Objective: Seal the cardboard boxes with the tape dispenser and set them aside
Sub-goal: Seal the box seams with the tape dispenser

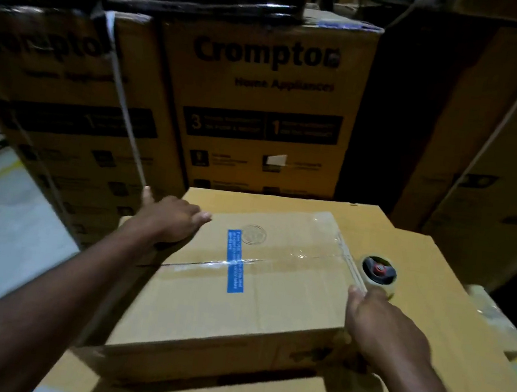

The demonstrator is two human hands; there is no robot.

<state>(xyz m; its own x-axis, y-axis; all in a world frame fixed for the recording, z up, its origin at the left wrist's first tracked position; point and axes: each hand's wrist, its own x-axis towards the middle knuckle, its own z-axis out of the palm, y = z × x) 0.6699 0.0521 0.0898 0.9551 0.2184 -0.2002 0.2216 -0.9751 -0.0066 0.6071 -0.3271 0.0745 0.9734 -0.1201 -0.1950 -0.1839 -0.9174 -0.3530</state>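
The person stands over one box (269, 311), which lies between the two hands on a bigger cardboard (435, 282). The left hand (176, 221) holds the box at its far left corner, with the fingers bent over the edge there. The right hand (387, 329) is at the right edge of the box with the thumb on the rim; its fingers go down behind the edge and are hidden, so I cannot tell how much it is closed. The dispenser (378, 274) is just beyond this hand and touches it, so I think the hand has its handle, but this is only my guess. A clear tape (302, 255) runs along the middle seam from near the left hand to the edge at the right hand, and it crosses a blue label (235, 261). So the top seam looks closed along its whole length. What is left for this box, as I judge it, is to bring the tape down the right side, cut it, press it flat, and then put the box aside. Beyond both hands stand tall printed cartons (262, 98); whether more boxes wait for sealing, I cannot see.
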